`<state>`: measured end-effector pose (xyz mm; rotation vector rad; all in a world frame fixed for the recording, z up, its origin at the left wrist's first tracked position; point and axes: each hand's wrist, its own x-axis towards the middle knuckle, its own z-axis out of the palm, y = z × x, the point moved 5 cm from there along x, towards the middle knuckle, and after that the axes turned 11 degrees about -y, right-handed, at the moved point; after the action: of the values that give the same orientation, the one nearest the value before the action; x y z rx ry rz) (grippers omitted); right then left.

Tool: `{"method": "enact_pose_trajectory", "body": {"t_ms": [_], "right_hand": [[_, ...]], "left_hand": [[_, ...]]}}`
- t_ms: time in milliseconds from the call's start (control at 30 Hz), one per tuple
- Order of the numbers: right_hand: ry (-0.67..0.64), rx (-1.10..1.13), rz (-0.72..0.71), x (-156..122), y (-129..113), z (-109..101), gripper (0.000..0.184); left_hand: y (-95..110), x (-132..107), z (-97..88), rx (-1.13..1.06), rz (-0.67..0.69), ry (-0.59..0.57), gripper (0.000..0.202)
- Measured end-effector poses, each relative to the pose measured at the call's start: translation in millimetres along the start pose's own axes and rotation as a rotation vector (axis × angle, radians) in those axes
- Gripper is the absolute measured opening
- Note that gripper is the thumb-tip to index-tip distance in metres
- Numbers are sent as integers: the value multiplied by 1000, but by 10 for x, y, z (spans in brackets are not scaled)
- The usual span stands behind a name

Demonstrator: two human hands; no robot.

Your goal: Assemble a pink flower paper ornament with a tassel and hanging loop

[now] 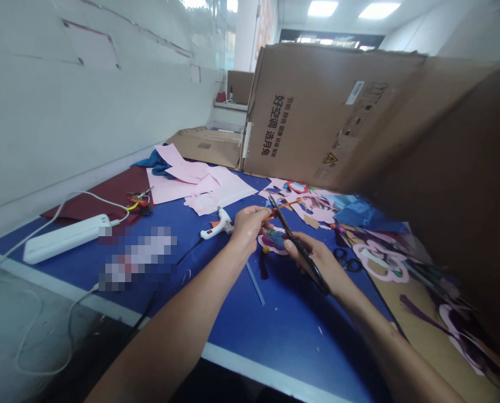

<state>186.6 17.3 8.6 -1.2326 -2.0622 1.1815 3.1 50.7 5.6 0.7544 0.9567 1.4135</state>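
My left hand is pinched closed on a thin orange cord, which sticks out to the right past the fingertips. My right hand grips a long, slim black tool; its narrow tip points up and away, crossing close to the cord. What kind of tool it is cannot be made out. Between and below both hands is a pink-edged, flower-shaped piece with purple and blue-green on it, partly covered by fingers. A yellow bead and a dark tassel hang from it.
A white glue gun lies left of my hands, near a white power strip. Pink paper sheets spread behind. Black scissors handles and decorated cutouts lie right. A large cardboard box walls the back.
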Motion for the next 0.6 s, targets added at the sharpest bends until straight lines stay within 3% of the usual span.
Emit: {"method": "enact_pose_trajectory", "body": {"t_ms": [600], "right_hand": [[23, 6, -24, 4, 20, 31, 75]], "left_hand": [[-35, 10, 32, 21, -3, 17, 11]]}}
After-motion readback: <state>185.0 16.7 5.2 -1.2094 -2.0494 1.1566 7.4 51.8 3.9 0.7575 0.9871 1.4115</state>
